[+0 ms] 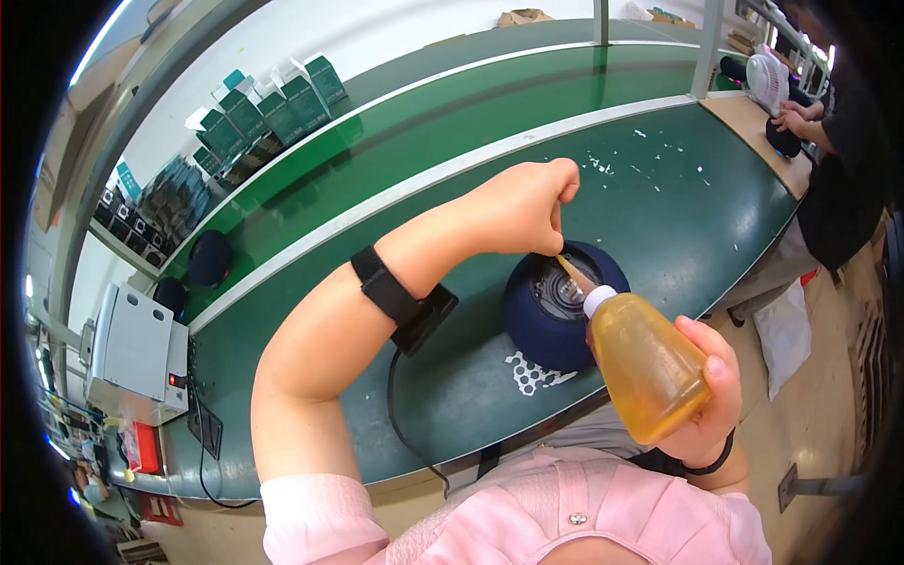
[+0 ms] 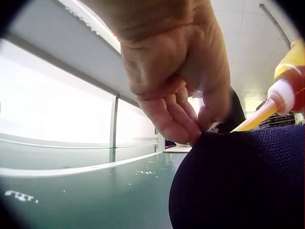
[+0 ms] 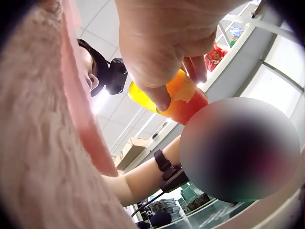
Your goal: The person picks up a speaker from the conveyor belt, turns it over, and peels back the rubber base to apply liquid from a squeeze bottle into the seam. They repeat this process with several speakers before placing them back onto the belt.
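A round navy fabric-covered housing [image 1: 541, 331], its inner parts showing through the top opening, stands on the green table [image 1: 452, 395]. My left hand [image 1: 516, 209] reaches over its far rim. In the left wrist view the left fingers [image 2: 167, 121] are bent, and thumb and fingertips pinch the fabric edge at the top. My right hand [image 1: 708, 400] grips a soft squeeze bottle [image 1: 650, 367] of amber liquid, tilted with its white collar toward the housing. The bottle's thin nozzle [image 2: 255, 119] points into the opening, right beside the left fingertips.
White perforated scrap [image 1: 537, 375] lies by the housing, and white flakes [image 1: 603, 168] farther back. A grey machine [image 1: 138, 353] stands at left, near more navy round units [image 1: 209, 258]. Green boxes [image 1: 273, 111] line the back shelf. Another person [image 1: 833, 141] works at right beside a white fan [image 1: 767, 80].
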`<state>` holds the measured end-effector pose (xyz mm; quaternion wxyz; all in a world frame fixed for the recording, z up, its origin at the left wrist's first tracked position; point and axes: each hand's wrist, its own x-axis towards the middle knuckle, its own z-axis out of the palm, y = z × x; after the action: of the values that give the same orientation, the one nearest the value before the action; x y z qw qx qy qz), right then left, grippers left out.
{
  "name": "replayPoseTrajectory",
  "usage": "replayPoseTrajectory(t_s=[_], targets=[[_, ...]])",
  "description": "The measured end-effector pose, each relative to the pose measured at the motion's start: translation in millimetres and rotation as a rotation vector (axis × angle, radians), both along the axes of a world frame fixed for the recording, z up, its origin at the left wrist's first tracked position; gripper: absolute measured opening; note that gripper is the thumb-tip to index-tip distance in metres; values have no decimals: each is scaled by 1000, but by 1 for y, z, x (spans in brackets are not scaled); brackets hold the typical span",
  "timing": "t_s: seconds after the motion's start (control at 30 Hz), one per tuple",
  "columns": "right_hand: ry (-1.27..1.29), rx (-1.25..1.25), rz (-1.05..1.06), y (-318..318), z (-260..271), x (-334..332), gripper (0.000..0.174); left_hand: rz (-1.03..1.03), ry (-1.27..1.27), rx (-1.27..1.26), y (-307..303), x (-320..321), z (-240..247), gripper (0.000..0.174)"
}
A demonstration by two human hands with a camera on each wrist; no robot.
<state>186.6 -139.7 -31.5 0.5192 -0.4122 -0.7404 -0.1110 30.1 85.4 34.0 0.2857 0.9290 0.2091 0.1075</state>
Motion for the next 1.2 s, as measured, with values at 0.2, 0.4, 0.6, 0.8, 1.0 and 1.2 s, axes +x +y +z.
replayPoseTrajectory(t_s=[0.2, 0.4, 0.6, 0.8, 1.0, 1.2], targets=[[-27, -29, 13, -6, 4, -3, 90, 308, -70, -445, -11, -18, -10, 35], [48, -195, 139, -13, 8, -6, 93, 380, -140, -559, -18, -26, -13, 36], [60, -169, 90, -12, 7, -6, 91, 380, -136, -513, -18, -27, -16, 37], [38, -277, 56, -17, 7, -2, 93, 402, -119, -484, -22, -26, -11, 36], [147, -127, 42, -13, 3, -5, 95, 391, -125, -441, -20, -26, -18, 35], [194, -108, -6, -15, 1, -2, 89, 405, -83, -351, -27, -25, -10, 34]])
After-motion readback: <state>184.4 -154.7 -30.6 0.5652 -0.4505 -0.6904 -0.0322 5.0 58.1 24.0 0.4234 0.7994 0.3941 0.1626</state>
